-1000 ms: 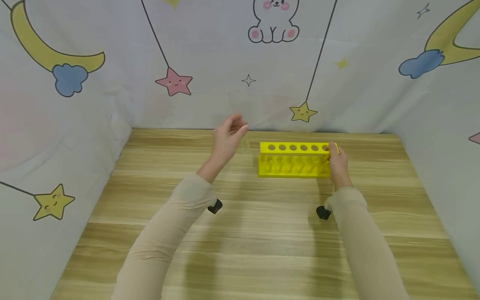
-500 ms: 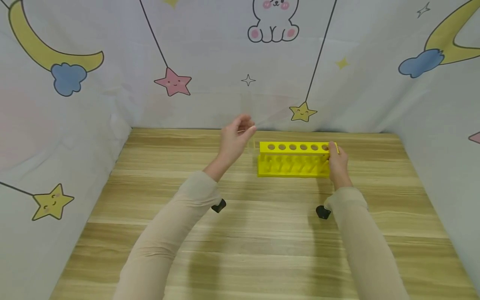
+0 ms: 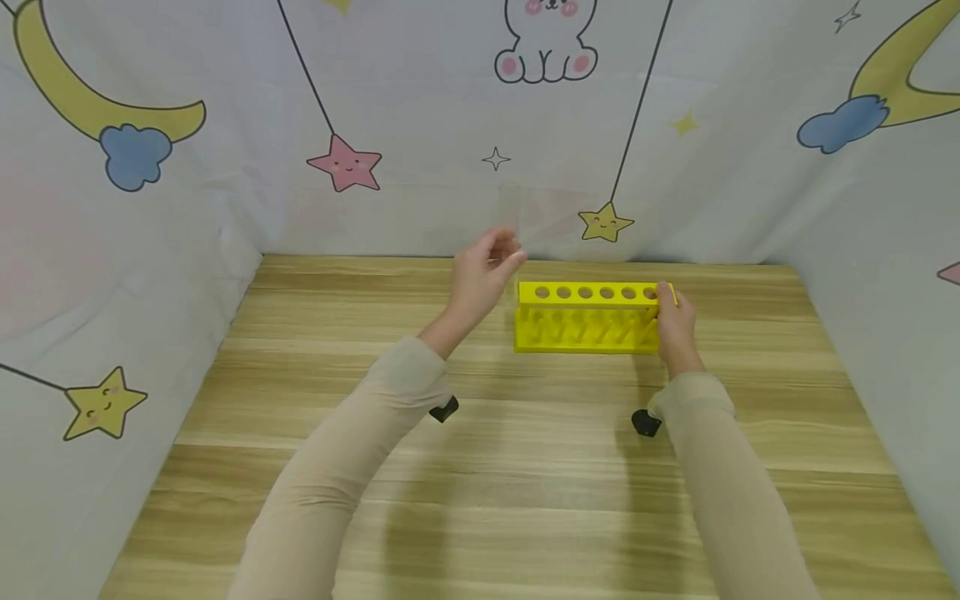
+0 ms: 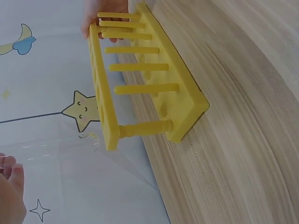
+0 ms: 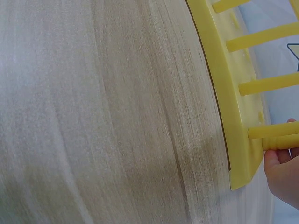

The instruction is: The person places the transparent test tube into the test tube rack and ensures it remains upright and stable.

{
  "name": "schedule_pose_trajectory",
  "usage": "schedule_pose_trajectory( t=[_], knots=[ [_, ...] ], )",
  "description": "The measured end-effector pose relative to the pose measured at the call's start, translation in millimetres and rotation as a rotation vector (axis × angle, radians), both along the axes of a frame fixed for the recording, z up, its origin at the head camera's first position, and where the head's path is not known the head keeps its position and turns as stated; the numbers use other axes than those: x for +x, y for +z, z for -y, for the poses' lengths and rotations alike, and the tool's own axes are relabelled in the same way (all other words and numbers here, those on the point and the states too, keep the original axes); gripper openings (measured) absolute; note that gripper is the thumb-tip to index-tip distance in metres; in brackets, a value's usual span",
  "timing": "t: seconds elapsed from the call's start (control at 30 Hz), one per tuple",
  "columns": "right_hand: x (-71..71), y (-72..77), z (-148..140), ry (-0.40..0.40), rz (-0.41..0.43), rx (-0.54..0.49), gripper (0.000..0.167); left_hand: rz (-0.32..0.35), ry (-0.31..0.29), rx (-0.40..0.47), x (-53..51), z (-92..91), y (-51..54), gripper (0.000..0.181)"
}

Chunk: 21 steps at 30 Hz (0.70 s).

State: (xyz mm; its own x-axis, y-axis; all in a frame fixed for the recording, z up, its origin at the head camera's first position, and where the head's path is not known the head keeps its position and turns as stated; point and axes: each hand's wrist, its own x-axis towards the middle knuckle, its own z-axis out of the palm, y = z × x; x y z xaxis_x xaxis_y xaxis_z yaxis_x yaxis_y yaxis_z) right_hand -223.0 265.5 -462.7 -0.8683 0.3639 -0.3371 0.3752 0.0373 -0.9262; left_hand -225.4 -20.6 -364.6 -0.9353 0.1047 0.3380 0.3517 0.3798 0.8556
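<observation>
- The near part of the counter (image 3: 540, 500) is crossed by two pale sleeves (image 3: 311, 492).
- Farther off, the yellow rack (image 3: 573, 302) is stood upright, its right end clamped by the fingers of the right hand (image 3: 677, 327).
- A clear tube (image 4: 51, 148) is pinched, roughly upright, between the left hand's (image 3: 483, 271) thumb and fingers, just beside the rack's left end; whether they touch cannot be told.
- The far edge is backed by printed white cloth (image 3: 420, 108).
</observation>
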Motion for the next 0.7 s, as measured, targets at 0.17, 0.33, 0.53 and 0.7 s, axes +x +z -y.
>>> schedule_pose_trajectory(
  t=[0.17,0.33,0.53,0.7],
  knots=[
    [0.4,-0.2,0,0.006,-0.015,0.0,0.036,0.001,0.002,-0.012,-0.8,-4.3,0.7,0.029],
    [0.2,0.5,0,0.006,-0.011,-0.004,0.035,-0.002,-0.003,-0.031,-2.3,-9.1,-0.2,0.03],
    [-0.3,0.7,0,0.011,-0.003,-0.003,0.036,0.01,-0.009,-0.031,-4.5,-14.4,-2.9,0.031],
    [-1.0,0.3,0,0.015,0.002,-0.003,0.036,0.022,-0.009,-0.016,-6.6,-17.7,-4.4,0.032]
  ],
)
